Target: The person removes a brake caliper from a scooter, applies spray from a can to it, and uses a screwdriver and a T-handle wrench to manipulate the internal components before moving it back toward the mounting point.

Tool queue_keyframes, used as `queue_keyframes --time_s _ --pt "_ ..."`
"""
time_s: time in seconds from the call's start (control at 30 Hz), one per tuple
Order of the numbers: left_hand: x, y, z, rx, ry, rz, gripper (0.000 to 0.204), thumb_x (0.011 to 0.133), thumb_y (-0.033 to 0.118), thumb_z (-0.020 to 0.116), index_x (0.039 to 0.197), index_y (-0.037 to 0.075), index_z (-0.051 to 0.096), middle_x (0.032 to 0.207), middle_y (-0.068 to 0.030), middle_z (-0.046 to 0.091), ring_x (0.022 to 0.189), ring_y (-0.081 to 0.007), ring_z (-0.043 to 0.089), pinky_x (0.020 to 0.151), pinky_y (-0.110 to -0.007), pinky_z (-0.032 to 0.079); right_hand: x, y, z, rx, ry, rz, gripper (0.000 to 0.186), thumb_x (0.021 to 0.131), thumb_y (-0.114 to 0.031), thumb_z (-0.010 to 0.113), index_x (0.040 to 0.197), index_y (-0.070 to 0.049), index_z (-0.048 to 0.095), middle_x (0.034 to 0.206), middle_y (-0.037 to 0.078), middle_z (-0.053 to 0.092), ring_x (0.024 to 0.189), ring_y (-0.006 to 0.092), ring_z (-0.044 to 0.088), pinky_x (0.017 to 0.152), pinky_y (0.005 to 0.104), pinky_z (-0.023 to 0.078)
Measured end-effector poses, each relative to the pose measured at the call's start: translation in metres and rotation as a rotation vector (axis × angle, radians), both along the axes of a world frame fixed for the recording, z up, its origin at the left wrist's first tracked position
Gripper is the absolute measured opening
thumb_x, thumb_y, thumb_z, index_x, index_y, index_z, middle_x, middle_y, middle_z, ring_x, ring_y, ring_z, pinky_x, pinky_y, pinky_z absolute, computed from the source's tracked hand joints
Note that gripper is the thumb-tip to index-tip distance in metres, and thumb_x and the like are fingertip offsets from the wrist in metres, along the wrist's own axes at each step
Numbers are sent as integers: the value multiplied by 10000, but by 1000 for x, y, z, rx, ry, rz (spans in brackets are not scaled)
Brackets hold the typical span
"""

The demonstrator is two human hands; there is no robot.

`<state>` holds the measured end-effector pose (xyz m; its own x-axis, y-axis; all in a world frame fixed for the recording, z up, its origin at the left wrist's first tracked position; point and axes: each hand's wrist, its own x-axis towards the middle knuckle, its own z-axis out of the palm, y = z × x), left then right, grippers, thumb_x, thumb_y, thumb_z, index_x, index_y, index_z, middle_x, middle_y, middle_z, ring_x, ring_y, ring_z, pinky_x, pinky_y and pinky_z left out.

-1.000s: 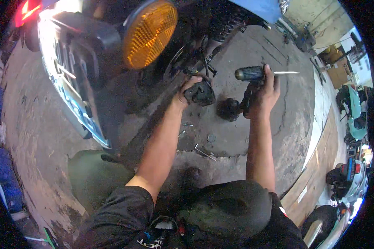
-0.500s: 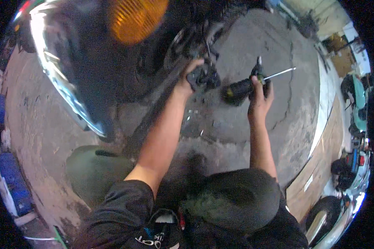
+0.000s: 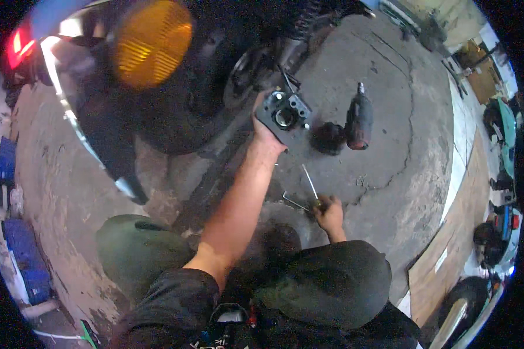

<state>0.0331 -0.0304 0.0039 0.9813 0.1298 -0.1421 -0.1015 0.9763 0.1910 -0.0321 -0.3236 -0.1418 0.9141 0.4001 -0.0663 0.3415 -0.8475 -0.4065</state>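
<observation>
My left hand (image 3: 268, 132) is closed around a black metal part with a round opening (image 3: 284, 116), held up beside the motorbike's dark underside. Small bright bolt heads show on the part's face. Lower and to the right, my right hand (image 3: 330, 216) is closed on a screwdriver (image 3: 310, 184), its thin shaft pointing away from me and slightly left. The handle is mostly covered by the fingers. On the floor just left of that hand lies an L-shaped hex key (image 3: 295, 201). A dark power driver (image 3: 361, 119) rests on the concrete beyond, near the black part.
A motorbike with an amber indicator lens (image 3: 154, 43) and a chrome trim strip (image 3: 78, 128) fills the upper left. Cardboard (image 3: 442, 256) covers the floor at right. Other motorbikes (image 3: 498, 244) stand along the right side, blue crates (image 3: 26, 256) at the far left.
My right hand has drawn back toward me from the power driver, with the screwdriver swung from pointing right to pointing away. My left hand has turned the black part, exposing its round opening.
</observation>
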Motion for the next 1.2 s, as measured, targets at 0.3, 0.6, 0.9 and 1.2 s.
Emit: queue_keyframes --time_s 0.3,0.6,0.9,1.2 --pt "-44 11 -96 132 502 210 813 859 706 231 1332 68 404 1274 -116 517 1042 -309 549 915 -473 419 39 9 -63 -261 141 333 269 811 -201 609 1012 -23 627 887 170 615 722 286 594 665 385 497" --pt "-82 -10 -134 850 764 191 506 908 486 419 1055 44 618 931 -121 667 781 -215 628 662 -393 491 64 37 120 779 462 28 170 833 -148 608 950 -28 634 838 114 590 688 225 569 629 358 492" --pt "-214 8 -1 1788 370 -676 520 701 232 615 1187 59 552 1132 -122 603 960 -242 580 798 -377 466 -21 171 339 934 250 143 311 777 -20 626 1077 14 550 877 76 613 759 154 582 711 293 477" --pt "-374 119 303 1498 1070 -336 337 631 282 717 842 24 662 770 -126 666 707 -217 631 655 -359 503 -67 81 386 132 656 116 420 716 -241 711 1017 31 604 915 114 656 760 243 621 665 370 502"
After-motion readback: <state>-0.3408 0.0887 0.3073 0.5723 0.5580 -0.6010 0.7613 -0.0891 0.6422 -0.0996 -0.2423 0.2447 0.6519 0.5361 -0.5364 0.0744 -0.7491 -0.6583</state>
